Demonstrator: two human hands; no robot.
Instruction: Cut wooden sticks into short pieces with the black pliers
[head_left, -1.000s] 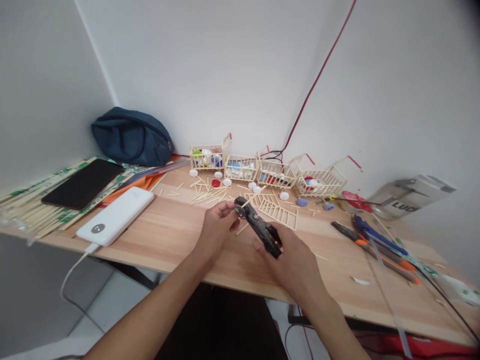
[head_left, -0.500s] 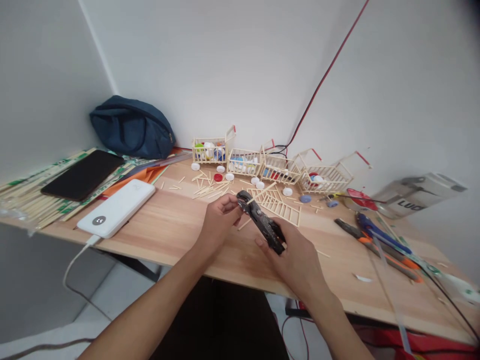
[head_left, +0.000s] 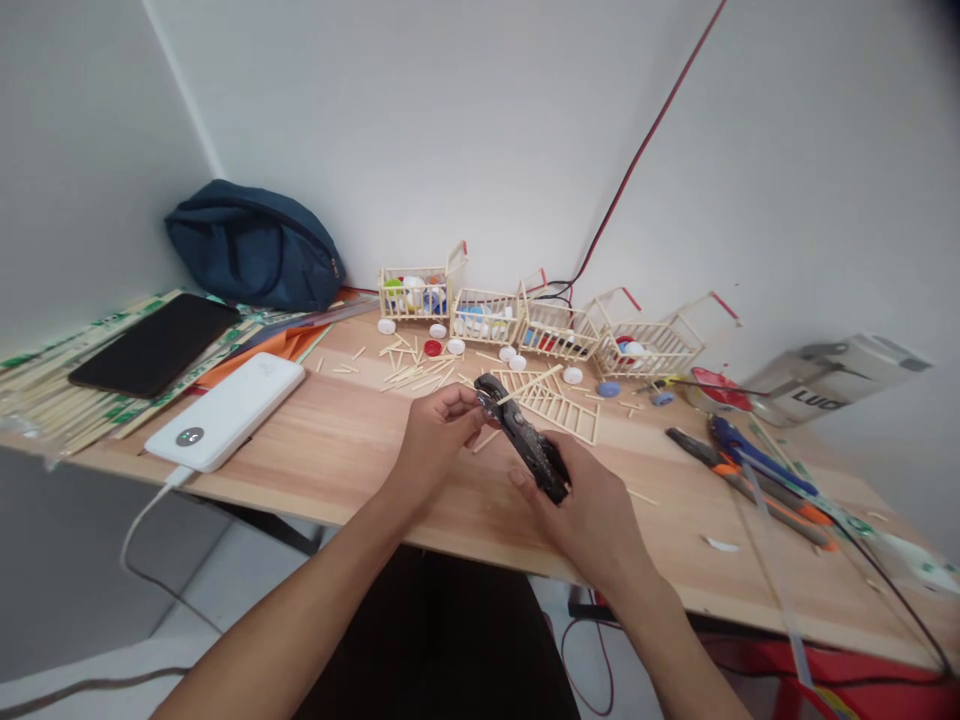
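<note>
My right hand (head_left: 592, 510) is wrapped round the handles of a black cutting tool (head_left: 525, 440), whose head points up and left. A thin wooden stick (head_left: 534, 382) lies across the tool's jaws. At the head of the tool, my left hand (head_left: 442, 430) is pinched, its fingertips by the jaws and the stick's end; what exactly they grip is partly hidden. Behind the tool, flat stick grids (head_left: 562, 413) lie on the wooden table (head_left: 315, 440). Short cut sticks (head_left: 412, 370) are scattered left of the grids.
Several small stick carts (head_left: 416, 295) with bottle-cap wheels line the wall. At left are a blue bag (head_left: 255, 245), a phone (head_left: 154, 345), a white power bank (head_left: 225, 412) and long sticks. Orange-handled pliers (head_left: 750, 490) and a glue gun-like blue-handled tool (head_left: 757, 455) lie at right.
The view has shifted slightly, so the table things appear a little higher and further left. Both hands keep nearly the same pose around the tool and stick.
</note>
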